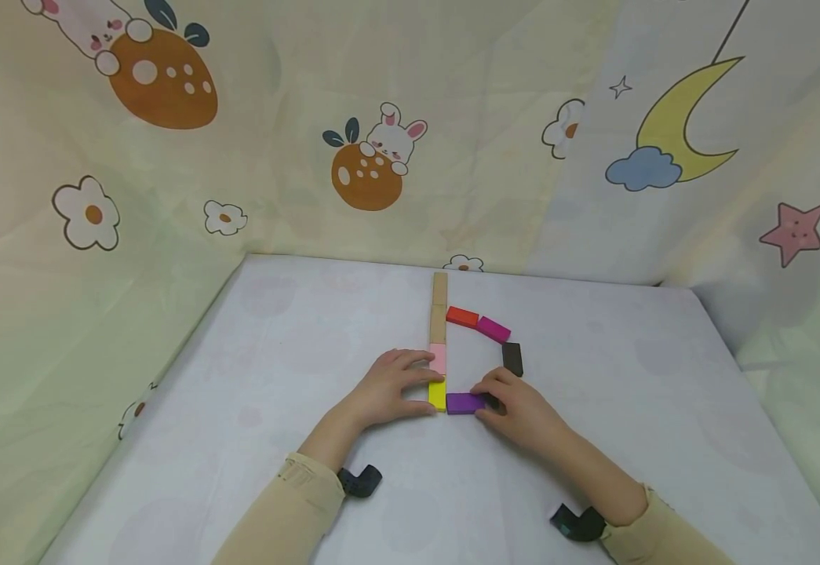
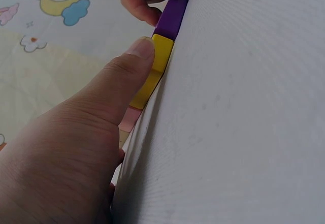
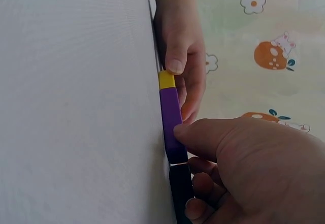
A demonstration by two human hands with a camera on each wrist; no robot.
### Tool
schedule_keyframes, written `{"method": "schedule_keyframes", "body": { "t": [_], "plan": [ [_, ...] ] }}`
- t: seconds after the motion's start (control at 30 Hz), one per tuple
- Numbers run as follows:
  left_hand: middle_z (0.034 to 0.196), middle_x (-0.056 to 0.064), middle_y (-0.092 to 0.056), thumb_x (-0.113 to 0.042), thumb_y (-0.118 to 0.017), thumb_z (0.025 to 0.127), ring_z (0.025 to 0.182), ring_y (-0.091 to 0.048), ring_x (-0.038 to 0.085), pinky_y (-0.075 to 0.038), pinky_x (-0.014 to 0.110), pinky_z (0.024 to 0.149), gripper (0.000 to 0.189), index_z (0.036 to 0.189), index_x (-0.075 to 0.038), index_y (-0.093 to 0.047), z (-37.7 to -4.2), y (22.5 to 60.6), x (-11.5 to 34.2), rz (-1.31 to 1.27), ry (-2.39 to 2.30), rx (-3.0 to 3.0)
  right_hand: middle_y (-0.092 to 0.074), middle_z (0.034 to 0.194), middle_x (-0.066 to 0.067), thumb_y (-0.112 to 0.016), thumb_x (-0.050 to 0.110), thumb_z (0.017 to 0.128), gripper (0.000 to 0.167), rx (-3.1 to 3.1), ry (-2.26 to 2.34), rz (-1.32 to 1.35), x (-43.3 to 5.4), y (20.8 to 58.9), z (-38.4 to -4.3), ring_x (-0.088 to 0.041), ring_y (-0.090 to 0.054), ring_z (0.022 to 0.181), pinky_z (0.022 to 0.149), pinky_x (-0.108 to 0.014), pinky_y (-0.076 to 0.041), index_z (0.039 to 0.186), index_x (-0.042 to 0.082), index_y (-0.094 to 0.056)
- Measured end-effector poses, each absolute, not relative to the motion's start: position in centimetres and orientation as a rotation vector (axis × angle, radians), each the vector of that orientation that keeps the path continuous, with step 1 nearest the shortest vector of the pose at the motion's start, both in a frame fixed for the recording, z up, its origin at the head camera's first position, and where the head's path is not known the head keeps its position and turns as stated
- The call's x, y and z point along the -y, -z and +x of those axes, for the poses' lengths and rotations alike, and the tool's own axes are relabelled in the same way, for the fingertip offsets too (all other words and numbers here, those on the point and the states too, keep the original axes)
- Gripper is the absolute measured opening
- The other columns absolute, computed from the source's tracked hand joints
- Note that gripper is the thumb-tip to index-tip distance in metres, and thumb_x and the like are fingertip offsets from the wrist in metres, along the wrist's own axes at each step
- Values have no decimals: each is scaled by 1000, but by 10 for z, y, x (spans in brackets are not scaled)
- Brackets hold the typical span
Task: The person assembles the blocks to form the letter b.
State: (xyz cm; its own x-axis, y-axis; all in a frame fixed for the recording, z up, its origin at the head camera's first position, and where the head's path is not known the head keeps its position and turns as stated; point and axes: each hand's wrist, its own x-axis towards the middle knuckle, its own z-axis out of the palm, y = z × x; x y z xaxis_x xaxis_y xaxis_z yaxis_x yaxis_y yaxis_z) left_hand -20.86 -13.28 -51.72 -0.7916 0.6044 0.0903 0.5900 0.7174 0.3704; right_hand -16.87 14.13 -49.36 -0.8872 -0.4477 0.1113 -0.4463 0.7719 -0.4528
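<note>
My left hand [image 1: 399, 384] touches the left side of a column of blocks. Its thumb is at the near end of the yellow block [image 1: 437, 396], and its fingertips reach the pink block [image 1: 438, 358]. With thumb and index finger, my right hand [image 1: 522, 412] pinches the purple block [image 1: 462, 403], which lies flat with its left end against the yellow one. A black block [image 3: 180, 188] lines up with the purple block's right end, partly under my right fingers. Two plain wooden blocks [image 1: 439, 323] continue the column beyond the pink one.
From the column's upper part, a red block [image 1: 462, 317], a magenta block [image 1: 493, 329] and a dark block [image 1: 512, 359] curve round to the right. All lie on the white tabletop [image 1: 275, 345]. A printed cloth [image 1: 480, 157] hangs behind it.
</note>
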Motion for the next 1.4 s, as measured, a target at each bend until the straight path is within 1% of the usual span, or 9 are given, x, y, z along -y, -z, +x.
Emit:
{"method": "schedule_keyframes", "body": {
  "t": [0.1, 0.2, 0.33, 0.43, 0.53, 0.63, 0.8, 1.03, 1.4],
  "plan": [
    [154, -10, -41, -60, -68, 84, 142, -36, 19, -25, 49, 122, 55, 136, -46, -55, -209, 517, 133, 1004, -598, -2873, -59, 110, 6, -78, 24, 85, 29, -2958, 761, -743, -141, 494, -168, -9, -59, 98, 89, -33, -58, 112, 23, -70],
    [154, -10, -41, -60, -68, 84, 142, -36, 19, -24, 49, 122, 55, 136, -46, -55, -209, 518, 133, 1004, -603, -2872, -59, 109, 8, -75, 27, 87, 26, -2932, 819, -659, -142, 491, -170, -9, -57, 91, 79, -26, -57, 112, 25, -70],
    [153, -11, -41, -59, -69, 84, 142, -36, 19, -24, 50, 122, 55, 135, -46, -56, -209, 518, 133, 999, -619, -2869, -59, 105, 6, -69, 26, 92, 22, -2929, 969, -479, -153, 483, -177, -12, -52, 80, 62, -20, -49, 114, 23, -69],
    [153, -11, -42, -59, -69, 83, 142, -36, 18, -24, 49, 122, 55, 135, -46, -56, -209, 519, 133, 998, -623, -2872, -60, 102, 1, -65, 22, 94, 21, -2973, 1033, -388, -169, 479, -185, -15, -50, 77, 58, -21, -46, 115, 18, -69],
    [152, -11, -42, -58, -70, 83, 141, -36, 18, -25, 48, 122, 55, 135, -45, -56, -209, 519, 133, 1003, -628, -2876, -59, 103, -3, -60, 21, 96, 24, -2994, 1017, -325, -185, 481, -193, -16, -51, 76, 60, -24, -46, 118, 17, -67],
    [152, -10, -42, -57, -70, 83, 142, -36, 19, -25, 49, 121, 55, 135, -45, -56, -209, 520, 134, 1007, -632, -2876, -60, 106, -4, -59, 22, 96, 28, -2976, 978, -296, -195, 485, -199, -17, -53, 80, 66, -27, -48, 123, 18, -65],
    [153, -11, -41, -59, -69, 84, 142, -35, 19, -24, 50, 122, 55, 136, -46, -55, -209, 520, 133, 992, -630, -2870, -63, 105, -5, -65, 22, 93, 36, -2947, 921, -365, -199, 491, -202, -18, -54, 84, 72, -32, -49, 129, 16, -62],
    [154, -12, -41, -59, -69, 84, 143, -35, 18, -23, 48, 123, 55, 136, -47, -55, -209, 520, 133, 984, -613, -2873, -63, 100, -3, -69, 20, 91, 42, -2911, 895, -374, -196, 490, -201, -17, -54, 82, 70, -30, -49, 132, 13, -59],
    [153, -11, -41, -59, -69, 83, 142, -35, 18, -23, 47, 122, 55, 136, -46, -56, -209, 520, 132, 987, -613, -2875, -64, 94, 1, -69, 22, 92, 42, -2871, 887, -332, -193, 489, -200, -15, -56, 81, 68, -27, -48, 132, 18, -57]
  ]
}}
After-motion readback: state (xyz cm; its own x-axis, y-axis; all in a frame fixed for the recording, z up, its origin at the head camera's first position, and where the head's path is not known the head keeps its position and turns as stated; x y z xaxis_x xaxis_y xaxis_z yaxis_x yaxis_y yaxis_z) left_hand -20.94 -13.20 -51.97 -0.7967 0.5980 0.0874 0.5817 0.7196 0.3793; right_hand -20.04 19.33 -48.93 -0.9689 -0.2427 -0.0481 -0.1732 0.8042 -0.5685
